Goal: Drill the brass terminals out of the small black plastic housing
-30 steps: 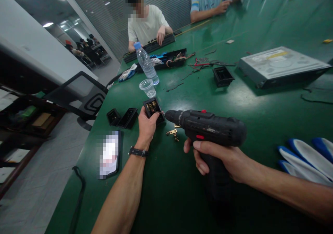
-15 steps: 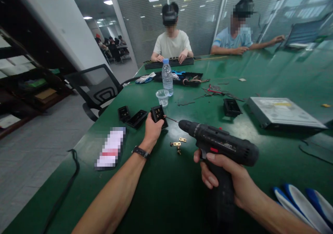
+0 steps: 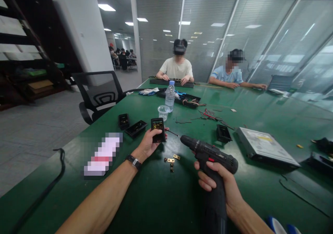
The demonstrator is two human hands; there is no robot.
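Closed firmly around the handle, the grip of the right hand [image 3: 221, 180] is kept on the cordless drill [image 3: 214, 154], with the index finger laid near the trigger. By the left hand [image 3: 148, 144] a black housing [image 3: 158, 132] is pinched, the thumb pressed over its open face and the fingers curled behind and under it; brass parts can be seen inside. Compared with a second ago, the housing has been turned more upright, its open face towards the camera, and the drill's chuck has been drawn farther from it. The long bit [image 3: 172, 133] is now seen pointing at the housing's right side, near the left fingertips; whether anything is touched by its tip cannot be told. Two brass plates [image 3: 171, 160], partly covered by the drill at first, are now fully exposed on the green desk [image 3: 145, 199], with small screws [image 3: 172, 167] beside them. Two more black housings [image 3: 136, 128] are set to the left, and a clear cup [image 3: 163, 113] is placed just beyond the held one.
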